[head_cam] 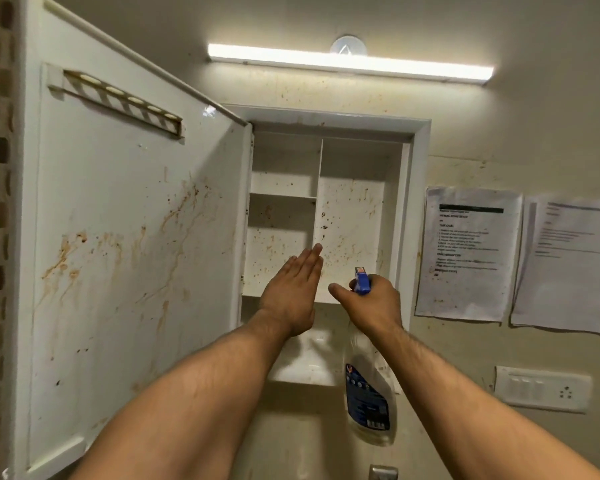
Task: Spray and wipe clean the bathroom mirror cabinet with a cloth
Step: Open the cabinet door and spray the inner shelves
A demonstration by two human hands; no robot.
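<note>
Cannot read the blurred print on the wall sheets [468,254], nor the small label lettering on the spray bottle [369,403]. Cannot see its neck under the right hand [374,303]. Cropped at the bottom edge: metal fitting [383,472], cabinet door [118,237].

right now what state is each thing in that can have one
white cabinet door: swung open, brown-stained
white cabinet interior: brown-spattered
long tube light: on
clear spray bottle with blue trigger: gripped, nozzle toward cabinet
right hand: grips the bottle
left hand: flat, holding nothing
</note>
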